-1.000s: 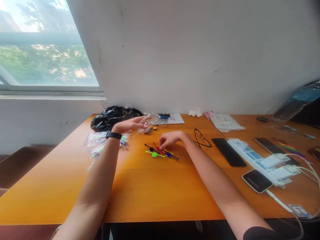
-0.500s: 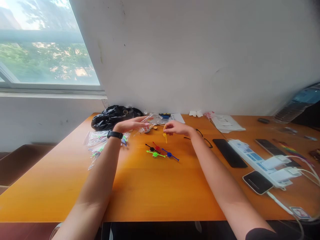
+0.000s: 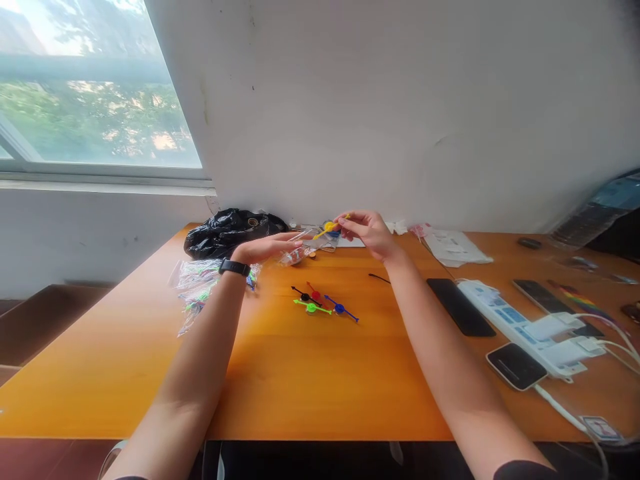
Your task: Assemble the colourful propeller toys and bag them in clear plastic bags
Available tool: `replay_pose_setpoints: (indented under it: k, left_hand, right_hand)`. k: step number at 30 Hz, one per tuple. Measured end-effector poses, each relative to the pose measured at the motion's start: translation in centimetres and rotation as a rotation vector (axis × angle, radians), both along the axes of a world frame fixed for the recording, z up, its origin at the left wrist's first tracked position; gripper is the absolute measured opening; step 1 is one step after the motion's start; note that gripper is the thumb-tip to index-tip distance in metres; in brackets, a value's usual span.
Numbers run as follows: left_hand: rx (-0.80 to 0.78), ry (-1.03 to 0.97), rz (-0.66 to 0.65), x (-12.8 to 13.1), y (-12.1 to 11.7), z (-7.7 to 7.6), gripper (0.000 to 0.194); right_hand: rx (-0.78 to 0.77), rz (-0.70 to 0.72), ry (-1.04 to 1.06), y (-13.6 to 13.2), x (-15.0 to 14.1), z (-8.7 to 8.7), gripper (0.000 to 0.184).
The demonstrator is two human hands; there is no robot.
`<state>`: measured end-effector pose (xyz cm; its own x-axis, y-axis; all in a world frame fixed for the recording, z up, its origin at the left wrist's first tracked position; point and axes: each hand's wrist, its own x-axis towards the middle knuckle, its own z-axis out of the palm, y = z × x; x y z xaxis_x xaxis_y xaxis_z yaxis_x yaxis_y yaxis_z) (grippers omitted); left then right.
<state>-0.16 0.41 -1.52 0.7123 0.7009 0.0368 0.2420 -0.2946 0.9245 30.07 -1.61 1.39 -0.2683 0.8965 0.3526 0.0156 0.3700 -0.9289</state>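
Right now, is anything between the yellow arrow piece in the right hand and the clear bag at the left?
Nothing visible is. The right hand holds the yellow arrow piece with its free tip near the clear bag at the left hand. Contact is unclear. The other four arrow pieces lie on the table, nearer the camera.

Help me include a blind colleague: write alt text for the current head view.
A right hand holds a yellow piece close to a clear plastic bag in the left hand. Four arrow-shaped pieces, black, red, green and blue, lie on a wooden table.
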Motion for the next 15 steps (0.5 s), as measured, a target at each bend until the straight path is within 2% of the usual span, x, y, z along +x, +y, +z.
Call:
replay_pose_setpoints:
  k: [4, 9, 15]
  left_hand:
    - [-0.031, -0.046, -0.037, 0.7, -0.3, 0.1, 0.064]
    - [-0.033, -0.087, -0.037, 1.6, -0.8, 0.6, 0.064]
    - [0.001, -0.046, -0.073, 1.8, -1.2, 1.1, 0.062]
  right_hand:
    - [0.087, 0.079, -0.21, -1.2, -0.9, 0.6, 0.038]
    - [0.152, 0.154, -0.353, -2.5, -1.4, 1.4, 0.036]
    - [0.202, 0.123, -0.459, -2.5, -1.2, 1.7, 0.04]
